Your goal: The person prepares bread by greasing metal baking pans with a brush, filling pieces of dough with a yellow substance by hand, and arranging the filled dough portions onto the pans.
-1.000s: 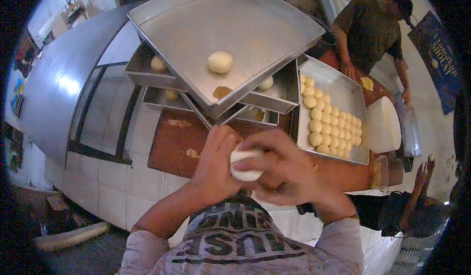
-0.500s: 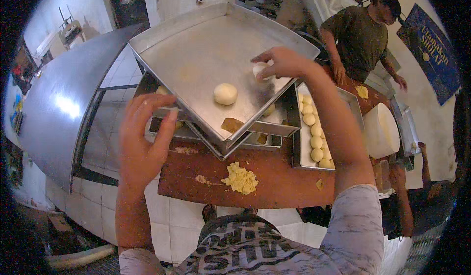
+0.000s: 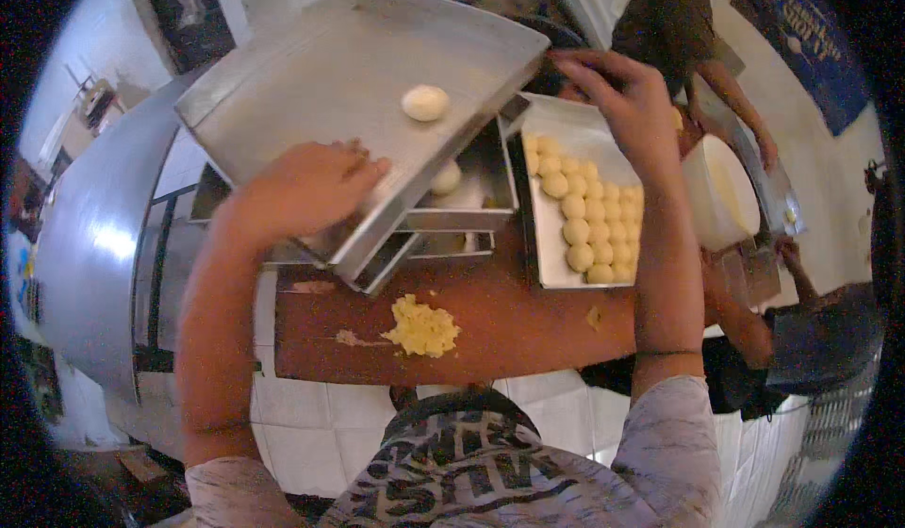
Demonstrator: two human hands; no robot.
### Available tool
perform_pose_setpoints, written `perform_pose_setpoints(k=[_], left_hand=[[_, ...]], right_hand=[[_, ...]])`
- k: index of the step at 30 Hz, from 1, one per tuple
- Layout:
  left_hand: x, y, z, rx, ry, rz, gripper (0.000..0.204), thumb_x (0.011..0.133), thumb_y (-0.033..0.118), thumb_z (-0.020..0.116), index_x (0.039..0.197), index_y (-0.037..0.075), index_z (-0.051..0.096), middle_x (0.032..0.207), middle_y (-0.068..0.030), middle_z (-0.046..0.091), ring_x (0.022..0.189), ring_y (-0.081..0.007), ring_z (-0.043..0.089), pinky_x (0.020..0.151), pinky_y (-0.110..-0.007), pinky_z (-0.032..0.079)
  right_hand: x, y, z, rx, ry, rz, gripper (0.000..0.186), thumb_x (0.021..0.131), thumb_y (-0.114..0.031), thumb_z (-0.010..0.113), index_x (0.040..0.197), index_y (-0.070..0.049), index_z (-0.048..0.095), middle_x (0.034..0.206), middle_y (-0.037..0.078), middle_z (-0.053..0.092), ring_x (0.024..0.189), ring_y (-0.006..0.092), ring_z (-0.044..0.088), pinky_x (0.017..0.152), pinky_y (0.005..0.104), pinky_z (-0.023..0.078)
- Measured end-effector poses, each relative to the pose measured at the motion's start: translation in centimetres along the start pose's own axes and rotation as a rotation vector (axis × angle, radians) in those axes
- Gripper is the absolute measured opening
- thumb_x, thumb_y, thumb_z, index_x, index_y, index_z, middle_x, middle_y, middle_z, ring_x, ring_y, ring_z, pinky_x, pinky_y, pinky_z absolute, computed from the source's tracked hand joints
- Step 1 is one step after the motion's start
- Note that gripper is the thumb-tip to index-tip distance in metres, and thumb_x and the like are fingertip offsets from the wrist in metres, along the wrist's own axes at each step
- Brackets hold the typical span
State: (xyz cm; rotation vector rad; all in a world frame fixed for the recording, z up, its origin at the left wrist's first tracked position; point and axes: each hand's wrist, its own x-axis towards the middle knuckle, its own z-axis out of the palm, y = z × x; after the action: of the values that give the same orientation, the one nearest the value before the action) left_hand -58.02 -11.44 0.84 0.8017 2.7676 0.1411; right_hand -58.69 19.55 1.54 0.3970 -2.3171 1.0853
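Left hand (image 3: 316,187) over tray (image 3: 311,85), right hand (image 3: 627,99) beside.
I see one dough ball (image 3: 425,104) on the tray's right; left grip I cannot tell, right fingers (image 3: 613,62) apart.

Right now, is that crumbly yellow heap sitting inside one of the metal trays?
No, the crumbly yellow heap lies directly on the reddish-brown tabletop.

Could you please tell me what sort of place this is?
Probably a bakery or kitchen: rows of dough-like balls sit in one tray, metal trays are stacked beside it, and a yellow heap lies on the worktop.
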Motion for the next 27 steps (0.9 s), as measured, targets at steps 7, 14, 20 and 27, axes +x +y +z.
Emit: perform_pose_setpoints(k=[7,14,20,27], left_hand=[[-0.9,4.6,-0.5,-0.485,0.801,0.15,0.045,0.088,0.034,0.043,0.11,-0.003,0.056,0.112,-0.0151,0.058,0.107,-0.0258,0.052,0.097,-0.034,0.034],[-7.9,8.3,4.6,-0.844,0.354,0.614,0.031,0.075,0.02,0.062,0.095,-0.003,0.062,0.083,-0.0152,0.065,0.072,-0.0235,0.062,0.073,-0.035,0.047],[-8.1,10.7,15.8,-0.919,0.459,0.17,0.044,0.079,0.01,0.06,0.12,0.0,0.046,0.12,-0.0182,0.051,0.101,-0.0295,0.054,0.089,-0.036,0.042],[-13.9,4.6,24.3,-1.515,0.437,-0.823,0.046,0.089,0.044,0.045,0.099,0.0,0.057,0.091,-0.0069,0.06,0.084,-0.0125,0.056,0.071,-0.026,0.045]], right_hand=[[-15.2,12.6,-2.7,-0.506,-0.539,0.441,0.016,0.07,-0.009,0.065,0.085,-0.003,0.067,0.083,0.016,0.065,0.075,0.0288,0.063,0.071,0.0349,0.048],[-17.2,11.4,-0.1,-0.521,-0.46,0.256,0.02,0.066,-0.005,0.064,0.086,-0.003,0.062,0.093,0.017,0.059,0.083,0.0314,0.059,0.074,0.0367,0.047],[-16.1,-4.0,2.4,0.188,-0.706,0.037,0.025,0.069,-0.003,0.062,0.094,-0.004,0.063,0.097,0.012,0.059,0.09,0.0274,0.058,0.079,0.0328,0.047],[-24.5,2.3,12.3,-0.028,-0.779,-0.101,0.042,0.069,-0.006,0.061,0.111,-0.008,0.056,0.118,0.011,0.053,0.105,0.0283,0.053,0.088,0.0362,0.044]])
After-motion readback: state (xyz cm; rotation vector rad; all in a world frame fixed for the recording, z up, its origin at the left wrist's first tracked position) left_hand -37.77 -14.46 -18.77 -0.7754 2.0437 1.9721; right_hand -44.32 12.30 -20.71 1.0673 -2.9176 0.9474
